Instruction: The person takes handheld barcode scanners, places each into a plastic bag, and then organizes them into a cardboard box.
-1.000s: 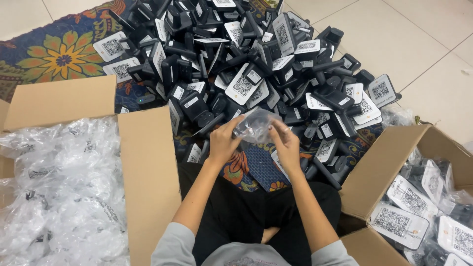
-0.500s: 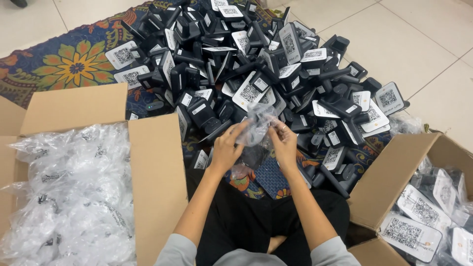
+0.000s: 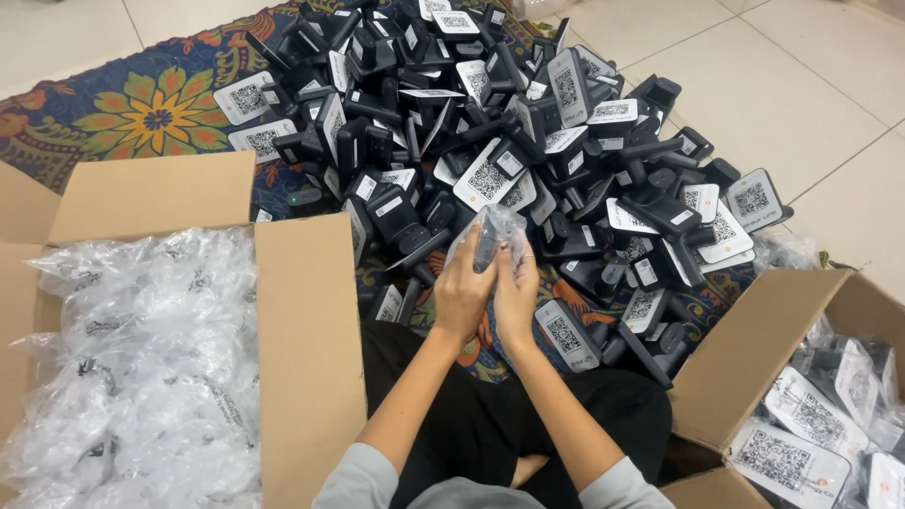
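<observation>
Just above the middle of the frame I hold a small black device point(image 3: 485, 247) half wrapped in a clear plastic bag point(image 3: 492, 226), lifted a little over my lap. My left hand point(image 3: 464, 287) is closed around the lower part of the bag from the left, thumb and fingers pinching the film against the device. My right hand point(image 3: 516, 287) presses in from the right, touching the left one, its fingers curled on the bag's edge. To my mind the step goes best if the left hand keeps the device steady while the right works only the loose film, so the thin plastic neither tears nor bunches. I would keep both grips low on the bag and pull evenly, since the film is slippery and hides the device's corners.

Beyond my fingers, filling the upper middle of the frame, lies a heap of black devices point(image 3: 528, 132) with white labels, spread over a patterned floral mat point(image 3: 151, 113). At the left stands an open cardboard box point(image 3: 306, 349) filled with bagged pieces in crinkled clear plastic. At the lower right a second cardboard box point(image 3: 754, 358) holds more labelled devices, some in bags. Pale floor tiles point(image 3: 801, 75) show at the upper right.
</observation>
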